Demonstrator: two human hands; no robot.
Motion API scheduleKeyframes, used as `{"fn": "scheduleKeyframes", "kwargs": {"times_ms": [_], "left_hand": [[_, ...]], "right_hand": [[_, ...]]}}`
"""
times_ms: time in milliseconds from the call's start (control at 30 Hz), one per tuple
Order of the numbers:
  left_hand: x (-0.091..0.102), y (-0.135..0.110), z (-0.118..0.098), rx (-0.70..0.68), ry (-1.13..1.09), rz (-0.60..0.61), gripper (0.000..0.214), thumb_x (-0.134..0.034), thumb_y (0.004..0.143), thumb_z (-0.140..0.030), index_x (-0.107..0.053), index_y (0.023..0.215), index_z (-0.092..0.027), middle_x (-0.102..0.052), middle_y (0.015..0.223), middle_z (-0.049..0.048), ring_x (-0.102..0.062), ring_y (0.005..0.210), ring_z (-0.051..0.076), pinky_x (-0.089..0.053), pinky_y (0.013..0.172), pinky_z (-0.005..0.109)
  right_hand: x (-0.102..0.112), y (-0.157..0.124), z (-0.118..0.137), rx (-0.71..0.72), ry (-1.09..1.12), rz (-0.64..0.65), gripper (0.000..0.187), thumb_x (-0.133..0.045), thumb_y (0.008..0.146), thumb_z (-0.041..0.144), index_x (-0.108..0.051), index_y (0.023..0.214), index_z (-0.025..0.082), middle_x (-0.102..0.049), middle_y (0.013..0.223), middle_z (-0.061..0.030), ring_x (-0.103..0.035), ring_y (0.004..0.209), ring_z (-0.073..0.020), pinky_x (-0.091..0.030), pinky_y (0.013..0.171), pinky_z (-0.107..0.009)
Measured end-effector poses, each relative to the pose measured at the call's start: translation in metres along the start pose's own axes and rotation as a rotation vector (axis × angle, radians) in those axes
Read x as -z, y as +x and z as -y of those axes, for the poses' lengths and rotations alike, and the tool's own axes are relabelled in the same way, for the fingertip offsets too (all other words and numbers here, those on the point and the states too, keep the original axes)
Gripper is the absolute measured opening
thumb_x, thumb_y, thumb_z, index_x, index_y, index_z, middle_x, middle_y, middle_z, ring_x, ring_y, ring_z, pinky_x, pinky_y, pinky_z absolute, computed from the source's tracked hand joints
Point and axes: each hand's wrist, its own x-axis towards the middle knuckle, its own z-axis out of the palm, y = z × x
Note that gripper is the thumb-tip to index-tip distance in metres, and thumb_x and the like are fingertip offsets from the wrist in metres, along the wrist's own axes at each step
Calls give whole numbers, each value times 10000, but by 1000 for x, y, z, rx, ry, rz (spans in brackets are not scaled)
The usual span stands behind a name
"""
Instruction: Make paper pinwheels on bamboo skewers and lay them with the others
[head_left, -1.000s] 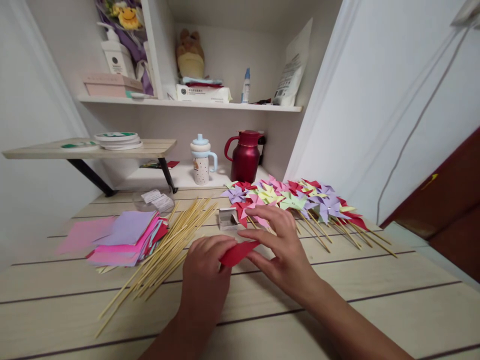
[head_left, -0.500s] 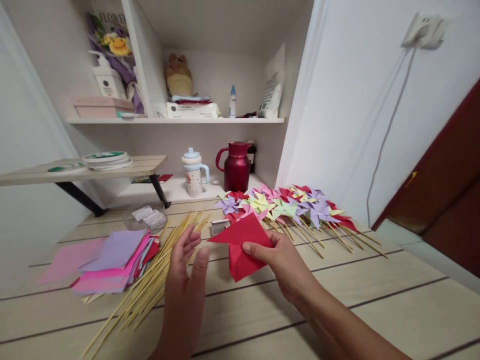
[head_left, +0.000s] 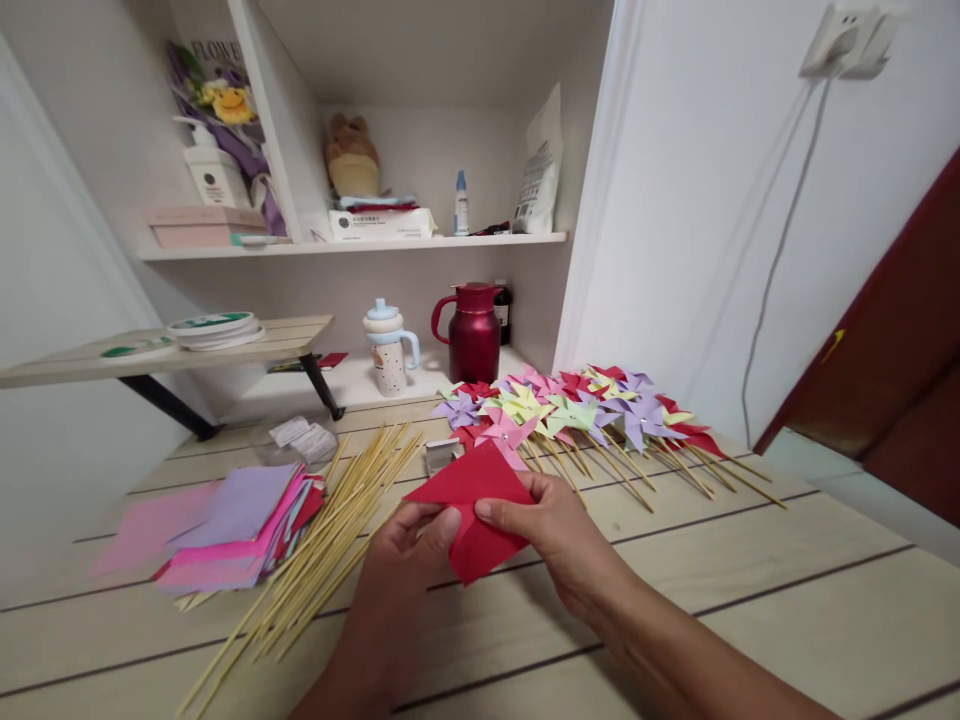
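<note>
I pinch the red paper [head_left: 484, 475] with my left hand [head_left: 403, 562] and my right hand [head_left: 566, 535], nearer me than the red jug [head_left: 474, 345]. The wooden table [head_left: 757, 565] is stripy. Left of the jug stands a cup [head_left: 389, 368], right of it is a white wall [head_left: 697, 220], and above it a shelf [head_left: 352, 246]

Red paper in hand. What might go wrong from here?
1. Red paper: the right hand has its thumb pressed on the face, so it may crease where unwanted.
2. Thin sticks: loose and crisscrossed beside the left hand, so a sweep might scatter them.
3. Small box: close beyond the paper and partly hidden by it, so possibly bumped.
</note>
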Motion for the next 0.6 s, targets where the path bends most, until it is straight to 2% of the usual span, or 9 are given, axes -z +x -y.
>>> {"fn": "scheduleKeyframes", "kwargs": {"times_ms": [167,367,600], "left_hand": [[-1,1,2,57,-15,-52,358,-875,562,-390,-748,804,-159,-771,778,61,-699,735,198,-521,698,279],[-2,-4,-4,-2,20,-50,220,-837,628,-346,-754,738,-175,-748,710,34,-657,663,163,-500,651,254],[1,-1,-1,-17,90,-35,200,-814,649,-363,-748,709,-183,-741,730,34,-664,708,194,-496,684,279]], "right_hand": [[-3,-1,-3,-12,8,16,329,-888,530,298,-771,781,120,-763,716,-55,-643,579,-142,-490,600,-250],[-5,-3,-1,-8,4,52,289,-865,569,288,-780,792,125,-771,740,-63,-657,602,-150,-502,628,-260],[-7,-5,-3,-41,6,81,317,-875,560,300,-770,807,131,-762,741,-57,-649,600,-160,-499,628,-278]]}}
